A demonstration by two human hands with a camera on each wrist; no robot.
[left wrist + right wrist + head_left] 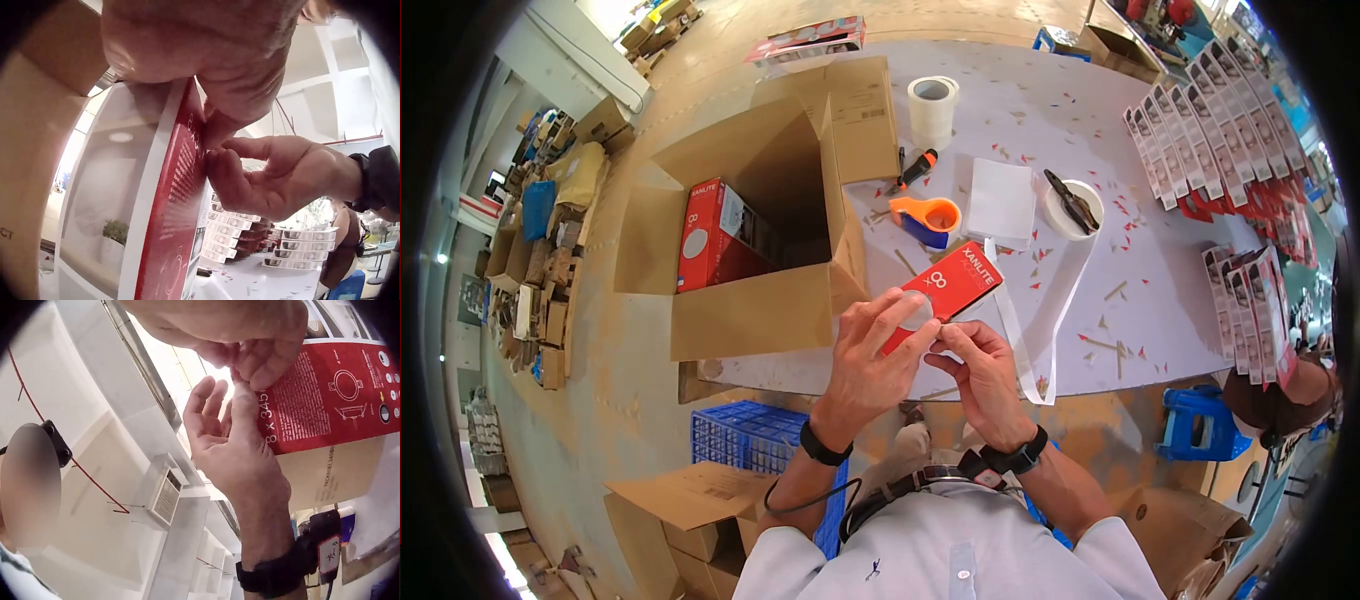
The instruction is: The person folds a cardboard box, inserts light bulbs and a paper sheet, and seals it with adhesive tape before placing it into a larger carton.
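A red printed XANLITE box (962, 275) lies tilted over the near edge of the table, close beside a large open carton (750, 325). My left hand (872, 345) holds it, fingers spread over the top face and thumb at the near side. My right hand (985, 378) is at the box's near corner, thumb and forefinger pinched together right beside the left thumb; what lies between those fingertips is hidden. In the left wrist view the red side (172, 194) faces the right fingers. Inside the carton stands another red box (703, 240).
An orange tape dispenser (932, 214), a cutter (918, 169), clear tape rolls (932, 115) and white sheets (1003, 200) lie beyond the box. Dark pliers (1072, 203) rest on a white strap roll (1082, 222). Stacked packages (1215, 130) stand at right; a blue crate (750, 430) below.
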